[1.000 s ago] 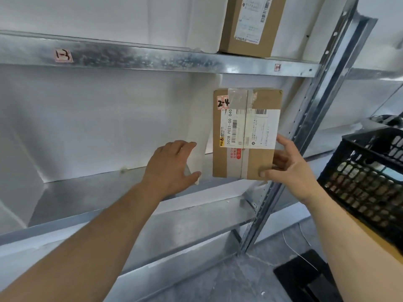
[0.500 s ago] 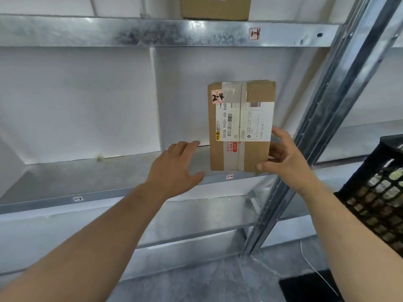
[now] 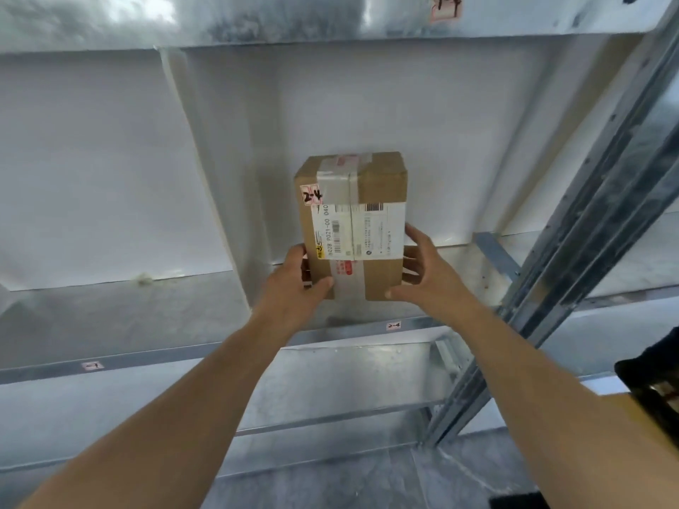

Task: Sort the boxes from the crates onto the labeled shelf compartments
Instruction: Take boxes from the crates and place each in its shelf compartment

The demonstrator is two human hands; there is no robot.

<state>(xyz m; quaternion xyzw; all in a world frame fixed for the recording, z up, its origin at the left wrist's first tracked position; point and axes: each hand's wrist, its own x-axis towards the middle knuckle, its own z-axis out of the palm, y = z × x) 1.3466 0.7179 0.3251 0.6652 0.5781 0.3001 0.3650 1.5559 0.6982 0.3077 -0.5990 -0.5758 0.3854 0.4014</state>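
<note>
Whereas a second ago the right hand alone carried the box and the left hovered flat and empty beside it, both arms now reach in from the near edge of the view and share the load. The left hand (image 3: 294,284) grips the lower left corner, thumb across the front face and fingers tucked behind. The right hand (image 3: 422,273) clasps the lower right side, thumb at the bottom corner and fingers spread along the flank.

Between them the box (image 3: 356,229) stands upright, its handwritten tag (image 3: 311,194) reading 2-4. Its taped top face now shows, which suggests it has gone lower and deeper into the bay. Just in front of it, the shelf edge (image 3: 257,347) bears a small label (image 3: 394,326) that also reads 2-4, so the compartment looks like the right one.

Whether the base already rests on the shelf floor cannot be told, since the hands hide its lower corners. The placing seems nearly done; setting down and letting go remain.

Behind the box is the white back panel (image 3: 422,115), with a white divider (image 3: 205,178) to its left and the steel upright (image 3: 588,251) to its right.
</note>
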